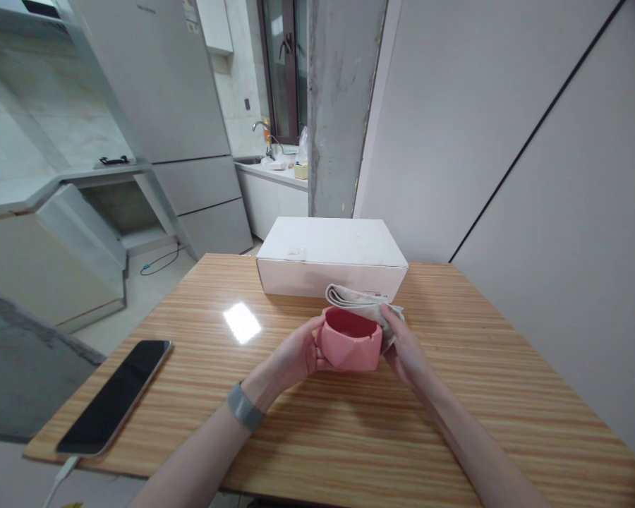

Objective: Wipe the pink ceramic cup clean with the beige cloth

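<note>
1. Both forearms reach over the table (455, 423).
2. Left hand (296, 356) grips the pink cup (348, 342) at table centre; keep it steady.
3. Right hand (405, 349) presses a cloth (357, 298) against the rim; wipe gently.

- A home kitchen with a dining corner.
- Upper left of the frame: a tall grey fridge (159, 92) beside a counter (58, 185).
- Top centre: a sink tap (262, 134) by a window (283, 63).
- Foreground: a wooden table (481, 395).

A white box (332, 257) is set at the far side of the wooden table (508, 395); a phone (115, 395) is laid near its left edge.
</note>
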`<state>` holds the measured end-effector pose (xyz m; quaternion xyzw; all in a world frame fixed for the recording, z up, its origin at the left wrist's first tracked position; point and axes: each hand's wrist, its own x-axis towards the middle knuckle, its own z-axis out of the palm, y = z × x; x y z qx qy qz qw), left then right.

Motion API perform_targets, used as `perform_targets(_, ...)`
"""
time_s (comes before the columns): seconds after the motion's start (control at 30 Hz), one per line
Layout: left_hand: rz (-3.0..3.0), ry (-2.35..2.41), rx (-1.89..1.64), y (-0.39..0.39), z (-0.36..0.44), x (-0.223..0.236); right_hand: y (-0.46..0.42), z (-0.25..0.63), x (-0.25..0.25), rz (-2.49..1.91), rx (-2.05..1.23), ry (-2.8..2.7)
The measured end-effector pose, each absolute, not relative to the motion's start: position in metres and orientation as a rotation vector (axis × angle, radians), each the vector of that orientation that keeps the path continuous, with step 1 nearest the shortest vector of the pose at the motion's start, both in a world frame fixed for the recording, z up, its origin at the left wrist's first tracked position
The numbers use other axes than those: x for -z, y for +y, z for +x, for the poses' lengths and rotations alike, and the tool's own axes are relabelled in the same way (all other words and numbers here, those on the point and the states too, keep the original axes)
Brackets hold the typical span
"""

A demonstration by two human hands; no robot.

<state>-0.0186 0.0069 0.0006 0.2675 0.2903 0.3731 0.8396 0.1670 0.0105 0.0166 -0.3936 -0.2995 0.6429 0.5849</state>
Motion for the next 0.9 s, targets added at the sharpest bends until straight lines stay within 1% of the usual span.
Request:
perform_targets(0.2, 0.53, 0.564, -0.809, 0.006, -0.017, 0.002, 0.011, 0.166, -0.016, -0.863, -1.555, -0.715)
perform_targets(0.4, 0.567, 0.639, -1.06, 0.003, -0.01, -0.004, 0.011, 0.159, -0.001, -0.886, -1.255, -0.886)
perform_targets(0.53, 0.595, 0.666, -1.156, 0.001, -0.009, -0.007, 0.003, 0.155, 0.004, -0.956, -1.166, -0.958)
perform_targets(0.7, 0.695, 0.65, -1.151, -0.003, -0.012, -0.013, 0.003, 0.159, -0.001, -0.905, -1.182, -0.933)
perform_targets(0.8, 0.739, 0.72, -1.172, -0.002, -0.015, -0.015, 0.006, 0.167, -0.011, -0.88, -1.283, -0.9)
perform_targets(0.9, 0.697, 0.685, -1.173, 0.001, -0.02, -0.015, 0.009, 0.173, -0.02, -0.955, -1.395, -0.7)
